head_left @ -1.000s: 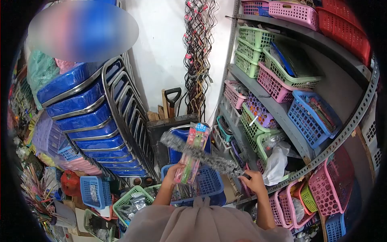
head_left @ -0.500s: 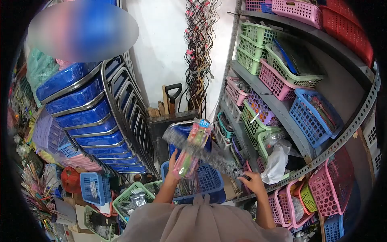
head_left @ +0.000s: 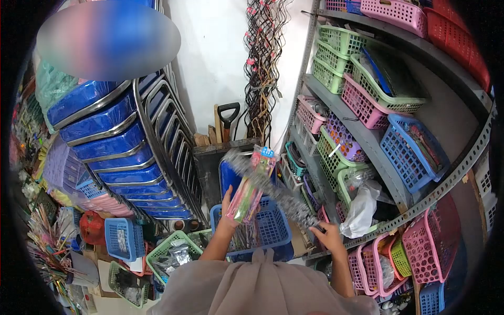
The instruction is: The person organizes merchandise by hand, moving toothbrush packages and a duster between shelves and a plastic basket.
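The left hand point(head_left: 227, 209) is raised in front of the chest. Its grip is pressed shut around the lower end of a long flat pack point(head_left: 244, 196) of pink, green and yellow items in clear wrapping with a blue and red header card at the top. What the items are is too small to tell. The pack stands nearly upright, leaning a little to the right, above the blue basket point(head_left: 275, 224) that sits just ahead of the person.

The right hand point(head_left: 328, 236) is lower and further right, near the front edge of the metal shelving point(head_left: 389, 185). Its grip is closed on the dark handle end of a speckled grey duster point(head_left: 286, 200) (the fuzzy kind on a stick). The duster slants up and to the left from that hand and crosses the pack about halfway up. Whether the two touch there I cannot tell.

To the left a tall stack of blue chairs point(head_left: 113, 144) with steel frames leans against the white wall. Behind the basket a shovel handle point(head_left: 228, 112) stands in the corner, beside a hanging bundle of cords point(head_left: 261, 63). The shelving on the right carries green, pink, purple and blue baskets, with a white plastic bag point(head_left: 361, 208) on a lower shelf near the right hand. On the floor to the left lies a green basket point(head_left: 164, 258) holding clear packets.
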Demonstrator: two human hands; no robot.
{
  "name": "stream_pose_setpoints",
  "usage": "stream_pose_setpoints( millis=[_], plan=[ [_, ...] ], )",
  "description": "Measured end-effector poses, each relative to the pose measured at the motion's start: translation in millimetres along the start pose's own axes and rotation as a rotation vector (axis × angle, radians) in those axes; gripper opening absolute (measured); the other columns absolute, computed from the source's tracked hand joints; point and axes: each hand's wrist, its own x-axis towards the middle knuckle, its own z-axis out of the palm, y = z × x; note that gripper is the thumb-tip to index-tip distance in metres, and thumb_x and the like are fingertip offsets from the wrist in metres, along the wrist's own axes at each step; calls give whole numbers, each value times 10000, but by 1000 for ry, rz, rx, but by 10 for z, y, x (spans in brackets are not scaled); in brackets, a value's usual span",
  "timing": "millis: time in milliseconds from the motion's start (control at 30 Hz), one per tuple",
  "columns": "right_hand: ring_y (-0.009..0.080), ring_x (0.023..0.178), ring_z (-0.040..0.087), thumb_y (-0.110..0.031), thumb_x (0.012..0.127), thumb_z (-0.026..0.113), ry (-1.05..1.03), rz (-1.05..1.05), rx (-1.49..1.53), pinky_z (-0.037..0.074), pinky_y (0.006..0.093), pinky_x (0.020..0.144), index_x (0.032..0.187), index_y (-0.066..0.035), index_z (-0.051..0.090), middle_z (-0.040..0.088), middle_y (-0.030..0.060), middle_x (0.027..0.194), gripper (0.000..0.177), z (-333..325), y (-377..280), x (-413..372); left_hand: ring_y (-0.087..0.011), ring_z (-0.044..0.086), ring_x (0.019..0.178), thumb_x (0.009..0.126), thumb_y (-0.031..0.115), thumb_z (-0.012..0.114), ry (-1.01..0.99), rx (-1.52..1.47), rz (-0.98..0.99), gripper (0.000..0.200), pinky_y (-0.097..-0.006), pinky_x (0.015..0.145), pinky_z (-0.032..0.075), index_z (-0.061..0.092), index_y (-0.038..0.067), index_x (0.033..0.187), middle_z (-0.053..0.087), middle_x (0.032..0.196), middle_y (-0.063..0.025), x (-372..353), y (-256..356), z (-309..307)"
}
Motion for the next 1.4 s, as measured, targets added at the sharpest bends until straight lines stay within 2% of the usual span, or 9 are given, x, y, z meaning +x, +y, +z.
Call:
stream_pose_setpoints(
  millis=[100,500,633,700,800,900,1167,1300,1400],
  plan=[
    [107,579,506,-202,799,748,-102,-154,-103,437,284,563,879,31,655,629,108,666,263,50,299,-22,-331,532,1149,921,556,406,373,54,167,677,-518,913,445,401,78,1400,486,1347,-162,62,-25,13],
    [97,565,437,-224,796,755,-35,172,117,404,285,531,830,31,638,537,89,594,283,90,189,-19,-353,559,1056,920,557,420,271,33,61,646,-549,873,447,435,97,1373,545,1244,-153,96,-2,33],
    [111,561,461,-222,802,746,-245,-39,18,414,294,538,843,23,648,576,108,627,267,117,243,-54,-366,559,970,922,572,381,349,36,44,681,-519,796,440,386,93,1406,555,1174,-175,174,-20,151],
    [116,557,461,-217,802,744,-196,-57,-31,413,298,538,838,27,645,580,119,628,266,131,245,-53,-396,510,1105,913,571,404,68,8,-80,683,-564,919,412,399,87,1394,486,1294,-203,153,58,-72],
    [119,555,487,-240,788,761,-66,61,22,420,303,538,864,21,663,588,126,634,288,161,241,-18,-402,378,1293,908,576,394,406,208,89,706,-594,1051,286,340,119,1443,383,1426,-181,143,-16,109],
    [112,552,480,-239,793,756,-149,-73,77,415,304,531,853,23,661,583,121,620,285,227,294,-56,-388,306,1356,896,573,417,75,-44,16,700,-602,1064,265,332,157,1453,336,1471,-157,179,-76,129],
    [182,509,436,-275,751,787,-121,13,64,413,325,526,821,9,653,566,141,628,322,189,199,-27,-394,264,1377,899,477,455,136,81,83,637,-625,1048,265,348,164,1443,321,1485,-141,197,-93,64],
    [54,596,376,-175,792,754,-193,33,62,340,269,507,787,61,606,468,5,579,279,147,166,-46,-379,293,1366,942,359,418,228,-300,-5,542,-588,1053,301,356,140,1433,327,1480,-149,182,-24,-41],
    [55,579,374,-177,791,758,-94,-6,138,333,277,496,779,58,602,460,-16,569,282,183,289,-45,-358,406,1280,969,294,358,147,82,99,494,-510,1023,371,371,83,1415,394,1432,-163,161,-61,-104]
  ],
)
